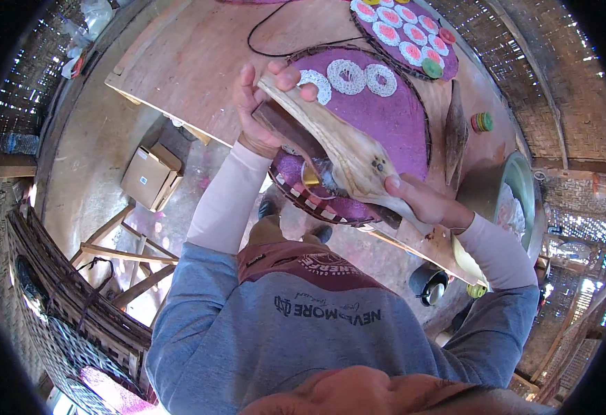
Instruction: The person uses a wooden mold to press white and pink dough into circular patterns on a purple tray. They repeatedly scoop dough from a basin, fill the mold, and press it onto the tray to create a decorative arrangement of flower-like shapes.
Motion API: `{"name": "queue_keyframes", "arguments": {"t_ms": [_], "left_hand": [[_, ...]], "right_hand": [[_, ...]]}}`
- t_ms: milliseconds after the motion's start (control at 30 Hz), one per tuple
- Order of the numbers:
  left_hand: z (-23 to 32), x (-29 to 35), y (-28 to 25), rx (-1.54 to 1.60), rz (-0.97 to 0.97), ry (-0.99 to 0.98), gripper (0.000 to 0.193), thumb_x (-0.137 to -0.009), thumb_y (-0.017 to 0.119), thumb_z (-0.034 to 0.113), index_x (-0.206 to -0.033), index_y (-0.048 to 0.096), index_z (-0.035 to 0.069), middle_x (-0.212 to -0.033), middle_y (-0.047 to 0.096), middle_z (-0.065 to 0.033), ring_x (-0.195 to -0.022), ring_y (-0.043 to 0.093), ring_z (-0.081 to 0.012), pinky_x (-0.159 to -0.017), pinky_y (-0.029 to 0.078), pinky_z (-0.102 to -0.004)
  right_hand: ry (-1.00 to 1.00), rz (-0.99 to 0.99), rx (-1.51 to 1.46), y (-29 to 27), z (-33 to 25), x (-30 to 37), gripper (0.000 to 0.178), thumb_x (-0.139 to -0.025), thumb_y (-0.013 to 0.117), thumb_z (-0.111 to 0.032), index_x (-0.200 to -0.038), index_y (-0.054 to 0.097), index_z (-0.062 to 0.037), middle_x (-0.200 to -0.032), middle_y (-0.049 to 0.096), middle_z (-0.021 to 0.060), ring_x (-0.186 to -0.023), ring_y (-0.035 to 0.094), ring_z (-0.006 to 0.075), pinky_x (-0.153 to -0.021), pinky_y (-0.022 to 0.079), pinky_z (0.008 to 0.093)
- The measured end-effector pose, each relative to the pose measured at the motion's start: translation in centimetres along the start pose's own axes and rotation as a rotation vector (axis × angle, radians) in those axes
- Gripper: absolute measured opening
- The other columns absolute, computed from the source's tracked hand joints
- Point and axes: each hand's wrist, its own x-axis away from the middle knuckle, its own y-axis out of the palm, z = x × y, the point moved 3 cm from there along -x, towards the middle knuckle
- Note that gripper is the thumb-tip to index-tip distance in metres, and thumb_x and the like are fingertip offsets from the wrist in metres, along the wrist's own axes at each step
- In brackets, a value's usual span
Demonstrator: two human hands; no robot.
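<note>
Both hands hold a wooden press [348,142] slantwise above the near part of a round tray. It has a long pale wooden piece on top and a darker brown piece [292,131] under it, with a yellowish metal cylinder [310,174] showing below the middle. My left hand [253,117] is wrapped round its far left end, fingertips over the pale wood. At the near right end my right hand [427,200] grips it, thumb on top. On the purple-lined tray [386,128] lie several white lacy rings [346,76], some partly hidden by the press and my left hand.
A second purple tray [403,59] holds white rounds with pink centres. A dark wooden piece [457,131], a small coloured stack [482,122] and a large metal basin [517,187] stand to the right. A cardboard box [152,176] is on the floor, left of the wooden table [185,76].
</note>
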Motion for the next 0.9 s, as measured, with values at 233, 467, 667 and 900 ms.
{"name": "queue_keyframes", "arguments": {"t_ms": [233,467,667,900], "left_hand": [[-2.4,1.1,-1.4,0.076,0.203,0.104,0.027,-0.093,0.040,0.040,-0.096,0.051,0.016,-0.087,0.050,0.0003,-0.094,0.051,-0.0281,-0.079,0.046,-0.0485],[-2.3,-0.2,-2.6,0.004,0.117,0.071,0.019,-0.092,0.042,0.038,-0.088,0.050,0.021,-0.081,0.056,0.0075,-0.083,0.050,-0.0197,-0.080,0.038,-0.0403],[1.1,-0.7,-1.6,-0.135,0.070,0.048,0.021,-0.090,0.044,0.041,-0.083,0.051,0.022,-0.078,0.057,0.0098,-0.073,0.048,-0.0149,-0.075,0.035,-0.0347],[1.0,2.9,-1.4,-0.069,0.280,0.149,0.027,-0.090,0.044,0.041,-0.088,0.050,0.015,-0.081,0.054,0.0023,-0.086,0.053,-0.0242,-0.079,0.044,-0.0423]], "right_hand": [[0.124,0.077,0.042,-1.2,-0.3,2.3,0.071,-0.084,0.041,-0.066,-0.079,0.066,0.0006,-0.062,0.058,0.0049,-0.052,0.053,0.0119,-0.045,0.041,0.0276],[0.075,0.269,0.283,-2.5,-0.6,2.4,0.069,-0.079,0.050,-0.066,-0.068,0.064,0.0005,-0.053,0.052,0.0015,-0.050,0.048,0.0101,-0.043,0.035,0.0281],[0.030,0.345,0.442,-1.0,-2.7,0.3,0.070,-0.078,0.051,-0.066,-0.062,0.063,0.0009,-0.049,0.046,-0.0002,-0.046,0.041,0.0089,-0.041,0.031,0.0297],[0.090,0.220,0.249,0.4,-2.6,0.2,0.068,-0.078,0.053,-0.065,-0.061,0.063,-0.0007,-0.049,0.050,0.0023,-0.047,0.046,0.0093,-0.043,0.034,0.0290]]}}
